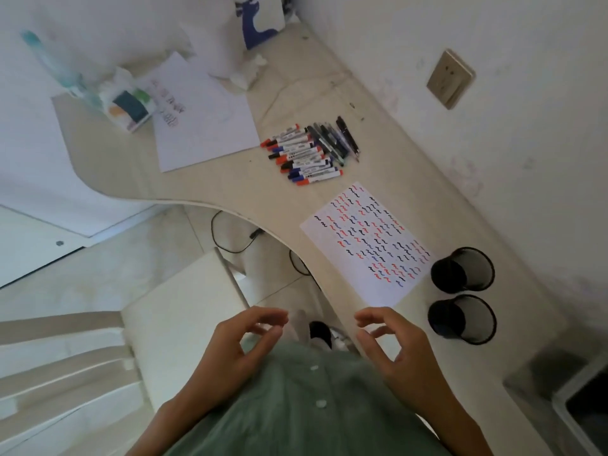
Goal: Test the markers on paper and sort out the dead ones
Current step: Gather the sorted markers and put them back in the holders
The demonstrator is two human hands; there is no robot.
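Observation:
A pile of several markers [302, 154] with red, blue and black caps lies on the beige desk [230, 189], with several dark pens [339, 139] beside it on the right. Nearer to me lies a white test sheet [365, 245] covered in red, blue and black squiggles. To its right stand two black mesh cups [462, 269], one behind the other. My left hand [243, 343] and my right hand [391, 343] hover close to my body below the sheet, fingers loosely curled, holding nothing.
Another white sheet [204, 116] with some writing lies at the back left, next to a tissue pack [128, 103] and a white bag [227, 37]. A white chair [98, 350] stands left of me. A wall socket [450, 79] is on the right wall.

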